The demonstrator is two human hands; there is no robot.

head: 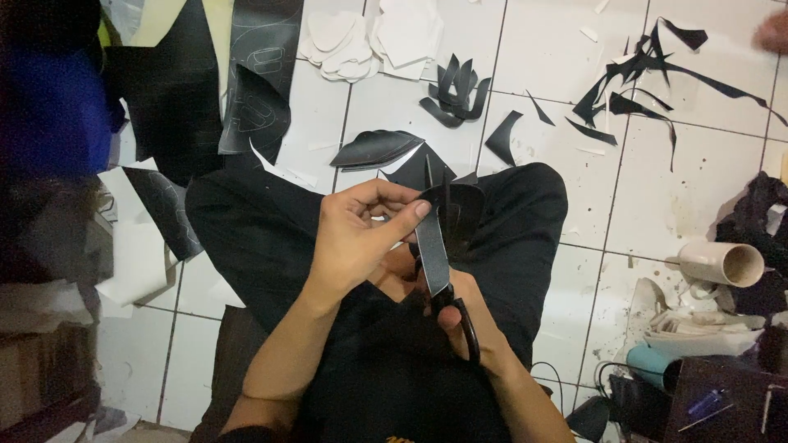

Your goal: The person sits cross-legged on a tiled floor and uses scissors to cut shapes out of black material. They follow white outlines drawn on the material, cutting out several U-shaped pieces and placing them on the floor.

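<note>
My left hand (361, 238) pinches a small black cut piece of sheet material (456, 209) over my lap, thumb and fingers closed on its near edge. My right hand (460, 316) grips black-handled scissors (435, 254), whose long blades point away from me and meet the black piece. Both hands work above my crossed legs in black trousers (263, 238). Part of the right hand is hidden behind the scissor handles.
On the white tiled floor (657, 197) lie cut black shapes (453, 90), thin black offcuts (640, 90), white cut pieces (369, 37) and large black sheets (205, 90). A white tube (722, 264) and clutter sit at the right. Another person's fingers (773, 31) show top right.
</note>
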